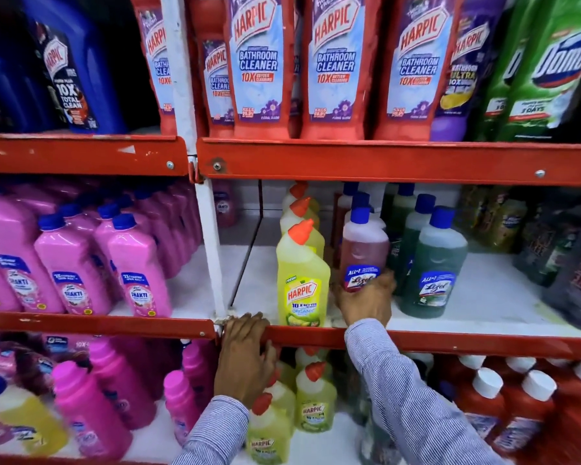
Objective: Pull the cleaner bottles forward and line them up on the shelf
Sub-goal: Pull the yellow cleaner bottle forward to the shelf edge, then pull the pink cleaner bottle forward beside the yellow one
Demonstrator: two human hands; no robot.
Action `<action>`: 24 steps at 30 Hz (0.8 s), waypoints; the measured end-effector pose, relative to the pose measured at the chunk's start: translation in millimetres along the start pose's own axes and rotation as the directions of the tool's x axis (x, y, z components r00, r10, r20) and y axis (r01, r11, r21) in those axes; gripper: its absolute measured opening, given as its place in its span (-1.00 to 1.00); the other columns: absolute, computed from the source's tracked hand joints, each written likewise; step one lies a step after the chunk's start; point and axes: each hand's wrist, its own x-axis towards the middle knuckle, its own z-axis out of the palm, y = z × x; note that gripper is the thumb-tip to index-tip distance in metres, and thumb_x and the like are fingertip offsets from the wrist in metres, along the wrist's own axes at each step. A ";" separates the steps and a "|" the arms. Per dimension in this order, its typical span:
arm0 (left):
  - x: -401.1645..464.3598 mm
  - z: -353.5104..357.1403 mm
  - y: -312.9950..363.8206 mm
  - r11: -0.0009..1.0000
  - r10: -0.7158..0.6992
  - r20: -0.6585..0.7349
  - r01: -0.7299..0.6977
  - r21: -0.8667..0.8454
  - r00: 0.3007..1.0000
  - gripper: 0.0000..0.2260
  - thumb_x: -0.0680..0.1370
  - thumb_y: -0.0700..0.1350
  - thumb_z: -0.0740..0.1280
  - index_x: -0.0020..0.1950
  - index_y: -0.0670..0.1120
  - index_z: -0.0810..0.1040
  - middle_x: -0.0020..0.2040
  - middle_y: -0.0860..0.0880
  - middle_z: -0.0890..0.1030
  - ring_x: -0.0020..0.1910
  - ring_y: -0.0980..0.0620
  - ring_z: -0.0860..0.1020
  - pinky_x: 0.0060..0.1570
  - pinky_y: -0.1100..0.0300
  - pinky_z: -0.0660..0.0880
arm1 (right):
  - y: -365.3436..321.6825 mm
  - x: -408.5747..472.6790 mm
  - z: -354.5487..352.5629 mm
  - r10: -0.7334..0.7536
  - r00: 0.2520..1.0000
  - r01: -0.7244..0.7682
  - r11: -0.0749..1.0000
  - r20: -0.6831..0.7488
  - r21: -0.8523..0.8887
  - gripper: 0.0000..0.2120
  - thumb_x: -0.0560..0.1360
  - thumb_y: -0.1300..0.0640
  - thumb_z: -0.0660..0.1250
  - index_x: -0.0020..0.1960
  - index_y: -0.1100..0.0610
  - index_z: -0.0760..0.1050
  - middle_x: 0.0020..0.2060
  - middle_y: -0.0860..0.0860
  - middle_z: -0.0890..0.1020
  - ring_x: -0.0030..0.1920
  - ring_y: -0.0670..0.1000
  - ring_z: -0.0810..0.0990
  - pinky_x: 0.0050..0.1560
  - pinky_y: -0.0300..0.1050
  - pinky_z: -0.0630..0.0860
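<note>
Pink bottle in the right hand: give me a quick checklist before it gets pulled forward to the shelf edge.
1. Right hand grips the pink bottle low, around its label: ok.
2. Pink bottle upright: ok.
3. Bare shelf in front of it to slide into: ok.
4. Yellow bottle on its left already at the front edge as a guide: ok.
5. Left hand braced on the red shelf rail: ok.
6. Green bottle on its right in line with the front: not ok, it sits further back.
</note>
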 end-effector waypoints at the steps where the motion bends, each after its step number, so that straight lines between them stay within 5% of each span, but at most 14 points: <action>1: 0.3 0.4 0.0 1.000 0.000 -0.002 0.000 -0.003 1.000 -0.63 0.40 -0.01 0.22 0.15 -0.07 0.57 0.18 -0.10 0.65 0.22 -0.14 0.54 0.38 0.01 0.21 | 0.8 0.6 -0.7 -0.006 1.000 0.006 1.000 -0.004 0.000 -0.09 0.16 -0.05 0.60 0.30 0.26 0.20 0.17 0.26 0.45 0.13 0.32 0.54 0.07 0.18 0.56; 15: 22.3 -7.6 4.2 0.998 -0.002 -0.021 0.001 -0.055 1.000 -0.63 0.37 -0.12 0.34 0.17 -0.10 0.56 0.19 -0.13 0.63 0.21 -0.12 0.49 0.36 -0.07 0.37 | 7.5 -15.3 -29.4 -0.095 0.993 0.095 0.995 -0.064 0.004 -0.03 0.13 -0.07 0.61 0.32 0.29 0.19 0.21 0.25 0.42 0.17 0.30 0.50 0.14 0.13 0.52; 24: 4.3 2.5 14.3 0.998 -0.037 0.014 0.037 -0.048 0.999 -0.67 0.37 -0.11 0.34 0.13 -0.08 0.57 0.12 -0.09 0.64 0.14 -0.10 0.51 0.29 0.11 0.33 | 29.0 -21.7 -50.5 -0.063 0.998 0.063 0.998 0.028 0.004 -0.03 0.15 -0.06 0.62 0.37 0.25 0.20 0.25 0.22 0.42 0.21 0.27 0.49 0.20 0.14 0.52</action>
